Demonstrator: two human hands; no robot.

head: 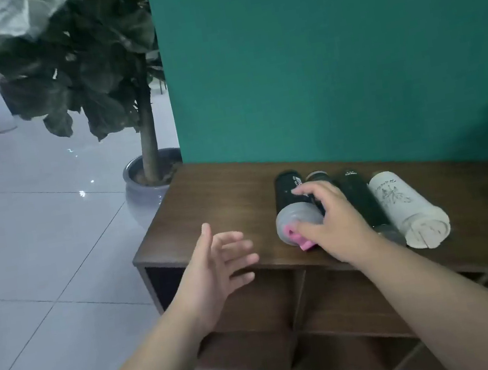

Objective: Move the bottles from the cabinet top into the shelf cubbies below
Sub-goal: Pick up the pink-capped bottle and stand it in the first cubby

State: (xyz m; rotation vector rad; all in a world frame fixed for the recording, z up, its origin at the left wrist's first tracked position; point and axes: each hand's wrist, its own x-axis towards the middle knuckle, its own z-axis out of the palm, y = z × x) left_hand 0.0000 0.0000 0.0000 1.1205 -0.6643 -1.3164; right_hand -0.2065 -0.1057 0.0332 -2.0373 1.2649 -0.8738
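Your right hand [333,222] is draped over the leftmost bottle [295,205], the black one with the grey lid and pink tab, lying on its side right of centre in the frame on the cabinet top [214,208]. The fingers [303,191] curl over its body and the thumb sits by the pink tab, but the wrap looks loose; you cannot yet call it a firm hold. Close fully around the barrel above the lid before you lift, so the round body does not roll out. Three more bottles lie touching in a row to its right: two dark ones, one largely hidden under your hand, and a white bottle [404,208] at the end. Lift straight up to avoid nudging them toward the front edge. Your left hand [217,268] hovers open and empty, left of centre, just off the cabinet corner; bring it under the lid end as support. The shelf cubbies [341,297] sit open in the lower middle of the frame, so lower the bottle in base first, level
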